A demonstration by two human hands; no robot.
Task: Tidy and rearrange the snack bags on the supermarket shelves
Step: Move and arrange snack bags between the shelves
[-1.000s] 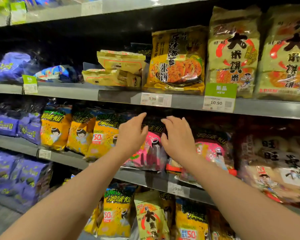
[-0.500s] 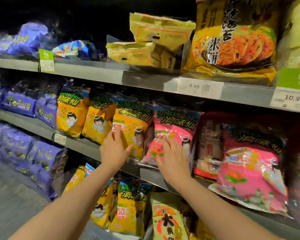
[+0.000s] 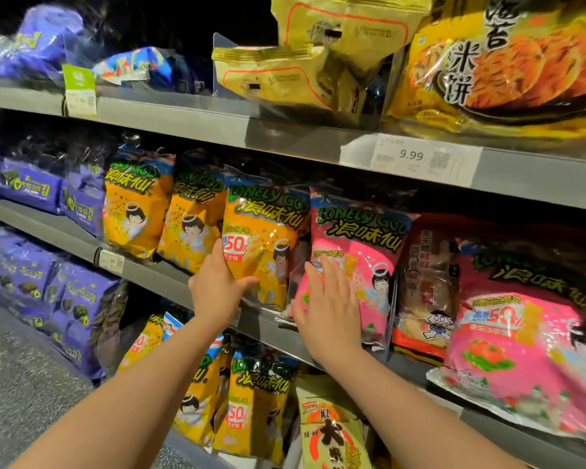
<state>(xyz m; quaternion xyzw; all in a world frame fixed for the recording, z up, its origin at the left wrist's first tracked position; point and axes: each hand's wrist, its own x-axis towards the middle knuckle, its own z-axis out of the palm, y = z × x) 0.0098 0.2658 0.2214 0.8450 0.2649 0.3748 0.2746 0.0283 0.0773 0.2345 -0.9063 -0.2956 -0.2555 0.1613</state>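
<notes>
On the middle shelf [image 3: 170, 282] stand orange snack bags in a row. My left hand [image 3: 214, 286] grips the lower left edge of the rightmost orange bag [image 3: 264, 238], thumb across its front. To its right stands a pink snack bag [image 3: 356, 258]; my right hand [image 3: 329, 309] lies flat on its lower left part with fingers spread. Between the two bags is a clear divider. A larger pink bag [image 3: 521, 336] leans out over the shelf edge at the far right.
Purple bags [image 3: 27, 187] fill the left of the middle and lower shelves. A red rice cracker bag [image 3: 427, 289] stands between the pink bags. Yellow bags [image 3: 285, 72] lie stacked on the top shelf, above a 9.99 price tag [image 3: 410, 157]. More orange bags [image 3: 251, 401] stand below.
The view has moved closer and lower to the middle shelf. Both hands came down from near the upper shelf edge onto the orange and pink bags.
</notes>
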